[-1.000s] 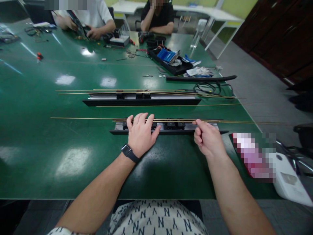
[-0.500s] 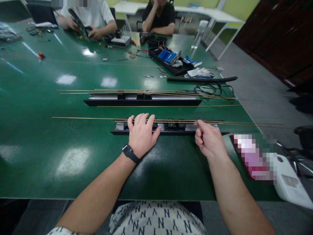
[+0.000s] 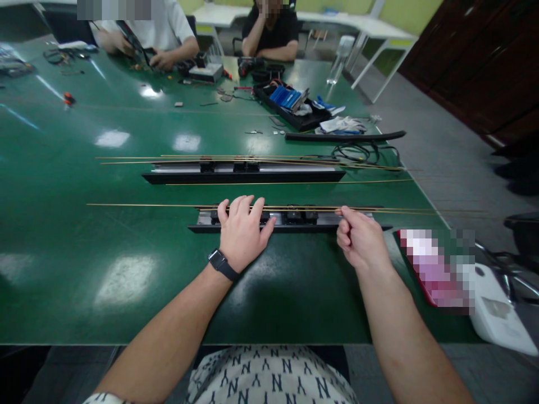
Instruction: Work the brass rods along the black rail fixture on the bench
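A black-edged metal channel with black blocks inside lies crosswise in front of me. Thin brass-coloured rods run along its top and stick out past both ends. My left hand rests over the channel's left half with fingers spread, covering some of the blocks and part of the rods. At the right end, my right hand pinches a thin rod between thumb and forefinger, its other fingers curled. How many rods are in that pinch is hidden.
Behind lies a second channel with more rods across it. Farther back are a black strip, coiled cable, gloves and a tray. A red-edged object and a white one sit at right. Two people sit opposite.
Both hands hold nearly the same place on the channel and rods. The whole view has shifted slightly; across the table, the person's dark tool has moved a little.
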The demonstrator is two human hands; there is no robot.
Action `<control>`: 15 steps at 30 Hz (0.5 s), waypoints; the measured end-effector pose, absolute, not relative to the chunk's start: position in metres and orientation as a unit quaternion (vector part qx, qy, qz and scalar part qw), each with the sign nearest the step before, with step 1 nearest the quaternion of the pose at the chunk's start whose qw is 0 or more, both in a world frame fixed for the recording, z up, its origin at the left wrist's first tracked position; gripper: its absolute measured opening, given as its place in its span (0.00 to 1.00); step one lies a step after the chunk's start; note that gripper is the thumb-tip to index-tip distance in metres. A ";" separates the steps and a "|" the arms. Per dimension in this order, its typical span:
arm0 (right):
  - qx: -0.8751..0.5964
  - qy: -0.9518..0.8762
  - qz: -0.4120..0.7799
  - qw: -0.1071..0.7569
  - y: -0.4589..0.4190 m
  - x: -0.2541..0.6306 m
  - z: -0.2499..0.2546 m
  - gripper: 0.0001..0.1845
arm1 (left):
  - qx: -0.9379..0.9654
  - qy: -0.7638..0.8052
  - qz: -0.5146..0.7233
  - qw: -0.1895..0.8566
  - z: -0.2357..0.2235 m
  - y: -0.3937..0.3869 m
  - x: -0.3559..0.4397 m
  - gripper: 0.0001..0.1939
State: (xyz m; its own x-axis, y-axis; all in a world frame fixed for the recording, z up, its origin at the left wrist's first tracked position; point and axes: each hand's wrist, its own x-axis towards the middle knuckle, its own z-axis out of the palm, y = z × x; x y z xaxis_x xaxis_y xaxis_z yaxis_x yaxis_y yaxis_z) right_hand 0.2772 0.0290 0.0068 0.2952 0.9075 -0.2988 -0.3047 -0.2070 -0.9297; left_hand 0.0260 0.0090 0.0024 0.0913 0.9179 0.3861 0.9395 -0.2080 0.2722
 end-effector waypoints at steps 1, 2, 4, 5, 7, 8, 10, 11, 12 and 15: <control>-0.568 -0.265 0.530 0.571 0.029 0.277 0.007 0.14 | -0.738 -0.629 -0.243 0.023 0.002 0.009 0.026 0.23; -0.569 -0.266 0.530 0.570 0.029 0.277 0.007 0.14 | -0.738 -0.629 -0.245 0.023 0.002 0.009 0.026 0.23; -0.572 -0.267 0.530 0.567 0.029 0.277 0.007 0.15 | -0.737 -0.628 -0.247 0.022 0.002 0.009 0.027 0.22; -0.574 -0.268 0.530 0.564 0.029 0.276 0.007 0.15 | -0.737 -0.629 -0.248 0.022 0.003 0.009 0.027 0.22; -0.578 -0.271 0.530 0.558 0.030 0.275 0.007 0.17 | -0.737 -0.629 -0.248 0.021 0.003 0.009 0.027 0.22; -0.580 -0.273 0.530 0.556 0.030 0.275 0.007 0.18 | -0.737 -0.629 -0.248 0.020 0.003 0.009 0.027 0.22; -0.581 -0.278 0.530 0.552 0.030 0.274 0.006 0.19 | -0.737 -0.629 -0.247 0.020 0.003 0.009 0.027 0.22; -0.581 -0.280 0.529 0.552 0.029 0.274 0.006 0.19 | -0.737 -0.629 -0.247 0.020 0.003 0.009 0.027 0.22; -0.579 -0.281 0.529 0.553 0.029 0.274 0.006 0.18 | -0.737 -0.629 -0.246 0.021 0.003 0.009 0.027 0.22; -0.574 -0.279 0.530 0.558 0.029 0.274 0.006 0.17 | -0.738 -0.629 -0.243 0.023 0.003 0.009 0.026 0.23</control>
